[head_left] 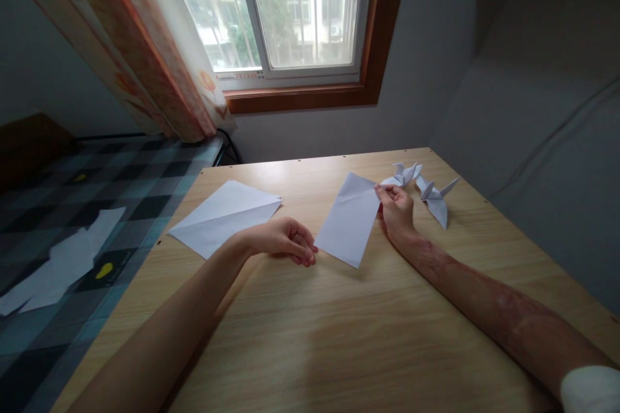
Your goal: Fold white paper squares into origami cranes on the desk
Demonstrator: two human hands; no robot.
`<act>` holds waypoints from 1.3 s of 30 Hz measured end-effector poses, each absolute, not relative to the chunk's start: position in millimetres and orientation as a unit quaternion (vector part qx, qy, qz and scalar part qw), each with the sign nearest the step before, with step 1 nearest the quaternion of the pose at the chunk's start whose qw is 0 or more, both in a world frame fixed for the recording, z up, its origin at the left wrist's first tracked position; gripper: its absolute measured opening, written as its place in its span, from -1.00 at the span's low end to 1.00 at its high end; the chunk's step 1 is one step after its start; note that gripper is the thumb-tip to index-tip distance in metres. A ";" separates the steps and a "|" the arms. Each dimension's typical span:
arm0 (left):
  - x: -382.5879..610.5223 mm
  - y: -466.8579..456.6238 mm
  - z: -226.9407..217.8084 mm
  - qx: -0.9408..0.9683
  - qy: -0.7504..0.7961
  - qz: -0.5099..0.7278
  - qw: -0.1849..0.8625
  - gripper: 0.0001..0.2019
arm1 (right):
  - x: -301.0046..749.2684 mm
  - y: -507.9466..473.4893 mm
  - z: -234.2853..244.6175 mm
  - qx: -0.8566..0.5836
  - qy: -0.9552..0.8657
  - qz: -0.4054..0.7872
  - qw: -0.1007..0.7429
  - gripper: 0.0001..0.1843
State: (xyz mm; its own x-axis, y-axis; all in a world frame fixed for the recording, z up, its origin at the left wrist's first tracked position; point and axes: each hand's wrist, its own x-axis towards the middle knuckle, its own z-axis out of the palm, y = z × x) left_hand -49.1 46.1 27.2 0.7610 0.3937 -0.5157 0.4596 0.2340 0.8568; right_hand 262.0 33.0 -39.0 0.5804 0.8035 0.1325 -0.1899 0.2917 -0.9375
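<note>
A white sheet of paper (347, 219), a long rectangle with a faint crease across its upper part, is held tilted just above the wooden table. Thumb and fingers of my right hand (396, 208) pinch its upper right corner. At the lower left corner, the fingertips of my left hand (290, 240) are closed on the paper's tip. Left of my hands lies more white paper (225, 213), diamond-shaped with a crease through its middle. Beyond my right hand sit two folded paper cranes, one crane (403, 174) farther back and another crane (436, 201) to the right.
The light wooden table (310, 335) stands below a window (300, 13) with a brown frame. On the left, loose white paper pieces (68, 264) lie on a checked bed cover (159, 161). A patterned curtain (145, 32) hangs at the window's left.
</note>
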 end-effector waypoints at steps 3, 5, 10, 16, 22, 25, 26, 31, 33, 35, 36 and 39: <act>-48.2 45.5 34.3 0.617 0.371 0.008 0.694 -0.57 | 262.8 32.9 -40.5 -0.492 -0.323 0.345 0.731 -0.47; -45.2 44.4 38.0 0.615 0.381 0.035 0.689 -0.55 | 261.2 31.2 -41.7 -0.492 -0.342 0.362 0.714 -0.46; -29.8 42.5 28.8 0.638 0.419 0.131 0.633 -0.56 | 251.3 21.3 -37.0 -0.481 -0.387 0.432 0.657 -0.45; -12.2 40.9 9.1 0.623 0.417 0.290 0.595 -0.54 | 239.0 7.7 -24.6 -0.465 -0.427 0.492 0.599 -0.43; -8.6 34.3 7.3 0.616 0.429 0.309 0.584 -0.50 | 238.1 7.6 -26.9 -0.466 -0.451 0.489 0.583 -0.46; -8.5 32.7 6.3 0.613 0.425 0.303 0.594 -0.50 | 238.5 8.4 -27.6 -0.469 -0.455 0.477 0.588 -0.46; -8.3 32.5 5.7 0.613 0.422 0.303 0.595 -0.49 | 238.6 8.2 -27.1 -0.471 -0.459 0.470 0.589 -0.46; -7.3 33.0 2.9 0.586 0.411 0.332 0.614 -0.47 | 238.7 6.0 -22.3 -0.481 -0.485 0.438 0.584 -0.44; -7.0 33.3 3.2 0.569 0.418 0.352 0.615 -0.48 | 238.7 5.0 -21.1 -0.484 -0.499 0.439 0.570 -0.44; -6.7 33.1 4.5 0.565 0.429 0.368 0.600 -0.50 | 238.6 4.2 -20.7 -0.482 -0.512 0.445 0.554 -0.45; -6.6 32.9 5.2 0.564 0.434 0.375 0.594 -0.51 | 238.4 3.7 -20.7 -0.479 -0.518 0.449 0.548 -0.46; -6.3 32.8 5.6 0.558 0.440 0.389 0.586 -0.51 | 237.6 2.6 -20.3 -0.468 -0.529 0.458 0.541 -0.49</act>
